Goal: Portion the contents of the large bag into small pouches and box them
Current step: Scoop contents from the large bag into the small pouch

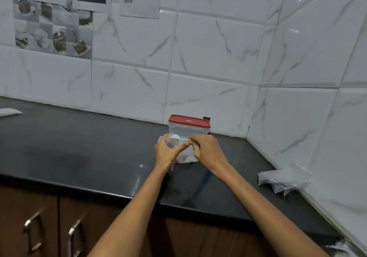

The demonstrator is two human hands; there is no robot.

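A clear plastic box with a red lid (pixel 189 126) stands on the black counter (pixel 83 149) near the back wall. Just in front of it my left hand (pixel 166 152) grips a small clear pouch (pixel 171 142) holding dark contents. My right hand (pixel 206 148) pinches the handle of a pale green spoon (pixel 177 137), its bowl over the pouch's mouth. Under both hands lies a larger clear bag (pixel 186 159), mostly hidden. At the right wall lie filled clear pouches (pixel 284 179) with dark contents.
A white packet (pixel 10 111) lies at the counter's far left edge. Tiled walls meet in a corner behind and right of the box. Brown cabinet doors with metal handles (pixel 33 231) sit below the counter. Crumpled plastic (pixel 337 247) shows at the bottom right.
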